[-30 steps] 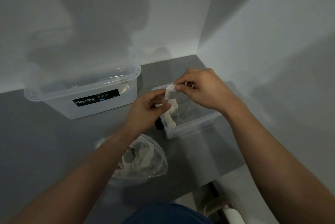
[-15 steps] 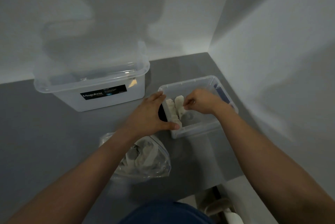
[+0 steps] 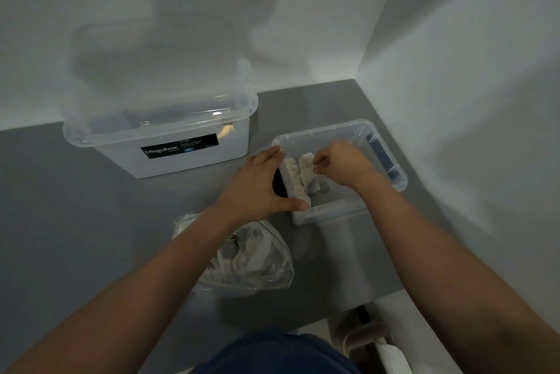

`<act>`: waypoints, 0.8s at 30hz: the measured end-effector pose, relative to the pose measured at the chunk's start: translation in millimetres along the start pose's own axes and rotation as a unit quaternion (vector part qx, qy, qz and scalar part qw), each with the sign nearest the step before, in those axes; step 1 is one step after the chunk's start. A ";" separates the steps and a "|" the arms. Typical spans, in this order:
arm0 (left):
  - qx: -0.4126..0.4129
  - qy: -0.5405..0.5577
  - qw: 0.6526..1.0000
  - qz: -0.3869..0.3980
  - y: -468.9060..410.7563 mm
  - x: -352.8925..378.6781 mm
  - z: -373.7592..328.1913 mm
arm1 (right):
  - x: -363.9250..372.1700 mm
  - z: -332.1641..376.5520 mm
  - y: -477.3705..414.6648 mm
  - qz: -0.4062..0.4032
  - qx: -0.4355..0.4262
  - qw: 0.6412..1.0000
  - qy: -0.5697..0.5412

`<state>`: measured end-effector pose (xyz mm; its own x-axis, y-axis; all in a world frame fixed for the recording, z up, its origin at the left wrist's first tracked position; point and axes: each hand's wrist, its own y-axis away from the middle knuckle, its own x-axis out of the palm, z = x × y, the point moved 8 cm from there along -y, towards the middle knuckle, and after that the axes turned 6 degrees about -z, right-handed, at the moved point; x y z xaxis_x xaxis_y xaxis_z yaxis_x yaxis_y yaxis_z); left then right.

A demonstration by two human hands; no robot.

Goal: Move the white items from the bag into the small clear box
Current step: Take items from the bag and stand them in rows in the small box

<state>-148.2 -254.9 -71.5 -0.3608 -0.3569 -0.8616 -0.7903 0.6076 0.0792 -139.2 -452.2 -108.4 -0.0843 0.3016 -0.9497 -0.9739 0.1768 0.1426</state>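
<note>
The small clear box [image 3: 357, 128] stands open on the grey table near the wall corner. Two rolled white items [image 3: 298, 175] stand side by side at its left end. My left hand [image 3: 257, 188] grips the box's left wall from outside, thumb along the near corner. My right hand [image 3: 341, 163] is inside the box, fingers curled and pinching the right white item [image 3: 306, 163] near its top. A clear plastic bag [image 3: 251, 258] with more white items lies on the table under my left forearm.
A larger lidded clear box labelled Megabox [image 3: 169, 140] stands at the back left. White walls meet in a corner behind the small box. The table's near edge [image 3: 348, 302] runs just below the bag, with a white object [image 3: 391, 355] beyond it.
One second ago both hands held a white item above the small box. It now stands inside beside the first one, my right hand lowered with it and my left hand moved onto the box wall.
</note>
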 end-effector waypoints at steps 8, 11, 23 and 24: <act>0.064 0.063 0.982 -0.164 48.3 -39.7 14.4 | -60.2 35.2 87.2 -0.161 0.033 0.971 -0.175; 0.087 0.066 0.972 -0.207 78.8 -52.7 39.3 | -63.4 80.1 133.4 -0.203 0.003 0.950 -0.236; 0.217 -0.239 0.946 0.037 131.9 12.6 92.2 | 95.9 169.5 160.5 0.022 0.005 0.999 0.035; 0.208 -0.261 0.942 0.034 130.6 11.4 93.4 | 96.0 167.3 161.3 0.007 0.017 0.998 0.055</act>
<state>-209.3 -113.4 -117.8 -0.0247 0.0244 -0.9994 -0.4725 0.8807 0.0331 -269.0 -237.9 -130.0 -0.1222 0.1997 -0.9722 -0.9649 0.2057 0.1635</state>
